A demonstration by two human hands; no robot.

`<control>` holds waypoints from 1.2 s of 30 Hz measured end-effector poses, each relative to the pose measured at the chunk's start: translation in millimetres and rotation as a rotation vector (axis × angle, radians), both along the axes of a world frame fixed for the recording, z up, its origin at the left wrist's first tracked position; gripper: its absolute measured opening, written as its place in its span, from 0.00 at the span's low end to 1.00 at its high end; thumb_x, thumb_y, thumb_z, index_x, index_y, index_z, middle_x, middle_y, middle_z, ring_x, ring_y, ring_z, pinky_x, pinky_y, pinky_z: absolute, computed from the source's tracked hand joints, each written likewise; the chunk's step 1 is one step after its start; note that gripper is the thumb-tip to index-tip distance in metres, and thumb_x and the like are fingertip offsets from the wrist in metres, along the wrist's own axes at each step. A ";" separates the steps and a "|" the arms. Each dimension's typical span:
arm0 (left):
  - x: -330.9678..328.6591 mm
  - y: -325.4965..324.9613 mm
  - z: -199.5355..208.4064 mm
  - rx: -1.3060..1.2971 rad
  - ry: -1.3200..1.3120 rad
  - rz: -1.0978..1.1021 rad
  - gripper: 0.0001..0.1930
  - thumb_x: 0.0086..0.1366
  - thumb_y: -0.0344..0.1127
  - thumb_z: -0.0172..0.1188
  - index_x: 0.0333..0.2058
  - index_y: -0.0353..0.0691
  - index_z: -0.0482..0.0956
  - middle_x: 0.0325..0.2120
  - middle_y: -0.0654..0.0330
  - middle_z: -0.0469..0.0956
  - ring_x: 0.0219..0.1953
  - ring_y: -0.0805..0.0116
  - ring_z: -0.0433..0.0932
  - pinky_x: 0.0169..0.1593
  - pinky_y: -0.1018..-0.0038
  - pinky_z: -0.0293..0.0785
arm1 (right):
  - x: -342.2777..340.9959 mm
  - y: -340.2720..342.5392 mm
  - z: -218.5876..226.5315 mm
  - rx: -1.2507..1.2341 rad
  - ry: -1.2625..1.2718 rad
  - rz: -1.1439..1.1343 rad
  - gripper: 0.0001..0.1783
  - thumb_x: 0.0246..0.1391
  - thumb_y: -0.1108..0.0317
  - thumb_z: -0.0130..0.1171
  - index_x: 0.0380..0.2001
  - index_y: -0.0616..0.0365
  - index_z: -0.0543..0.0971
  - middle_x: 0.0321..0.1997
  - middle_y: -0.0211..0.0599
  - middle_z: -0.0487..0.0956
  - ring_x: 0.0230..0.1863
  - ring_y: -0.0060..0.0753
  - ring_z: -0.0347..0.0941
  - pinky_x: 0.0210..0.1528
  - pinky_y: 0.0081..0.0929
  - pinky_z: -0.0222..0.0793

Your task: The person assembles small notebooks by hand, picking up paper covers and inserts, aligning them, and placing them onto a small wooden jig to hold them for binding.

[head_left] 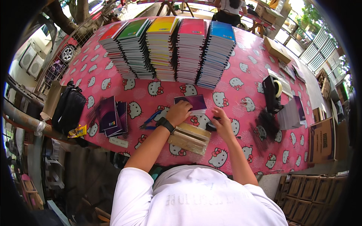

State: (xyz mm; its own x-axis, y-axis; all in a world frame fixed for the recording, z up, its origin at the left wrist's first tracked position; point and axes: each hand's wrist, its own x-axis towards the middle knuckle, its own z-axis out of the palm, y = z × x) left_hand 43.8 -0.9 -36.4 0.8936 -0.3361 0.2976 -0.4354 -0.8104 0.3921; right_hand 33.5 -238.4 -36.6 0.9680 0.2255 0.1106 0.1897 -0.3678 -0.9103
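A small purple-covered notebook (194, 102) with white pages lies on the pink table in front of me. My left hand (180, 112), with a black watch on the wrist, is closed over its near left edge. Just right of the notebook, my right hand (223, 121) has its fingers bent toward the thumb. Something small and dark shows at its fingertips, too small to name. A black object (210, 126) sits beside that thumb. Nearer to me is a wooden block with a lengthwise groove (189, 138). Blue-handled pliers (150, 119) lie left of my left wrist.
Tall stacks of spiral notebooks (160, 52) stand at the back. Purple notebooks (112, 117) and a black bag (69, 107) are on the left. At right lie black binding coils (267, 127), a tape dispenser (272, 94) and a stack of pages (289, 116). A person (229, 11) stands beyond.
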 end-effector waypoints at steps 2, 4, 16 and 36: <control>1.0 -0.9 -0.9 -0.002 -0.026 0.003 0.13 0.57 0.37 0.59 0.40 0.38 0.78 0.38 0.57 0.77 0.44 0.58 0.74 0.46 0.66 0.72 | 20.2 17.8 -7.0 -0.080 0.074 0.027 0.35 0.48 0.76 0.57 0.61 0.55 0.61 0.54 0.51 0.73 0.56 0.46 0.67 0.57 0.36 0.64; 0.2 3.3 -3.5 -0.030 -0.024 0.006 0.13 0.58 0.38 0.59 0.40 0.38 0.78 0.37 0.56 0.78 0.43 0.57 0.75 0.46 0.65 0.72 | 24.4 33.0 2.0 -0.164 0.122 0.062 0.38 0.48 0.74 0.56 0.63 0.54 0.57 0.55 0.53 0.71 0.59 0.49 0.64 0.60 0.38 0.59; 23.9 16.0 41.1 -0.189 -0.060 0.292 0.14 0.61 0.31 0.53 0.46 0.45 0.74 0.32 0.50 0.78 0.37 0.51 0.77 0.36 0.61 0.75 | 29.3 36.1 -6.4 0.247 0.359 0.146 0.34 0.61 0.59 0.54 0.64 0.59 0.53 0.56 0.48 0.73 0.54 0.32 0.68 0.51 0.28 0.65; -107.0 2.3 58.1 -0.743 0.320 0.084 0.18 0.57 0.21 0.57 0.47 0.36 0.74 0.48 0.53 0.75 0.51 0.63 0.74 0.55 0.72 0.67 | -92.8 -10.3 11.7 0.272 -0.042 0.065 0.46 0.49 0.83 0.60 0.68 0.51 0.51 0.45 0.31 0.77 0.41 0.16 0.71 0.37 0.13 0.64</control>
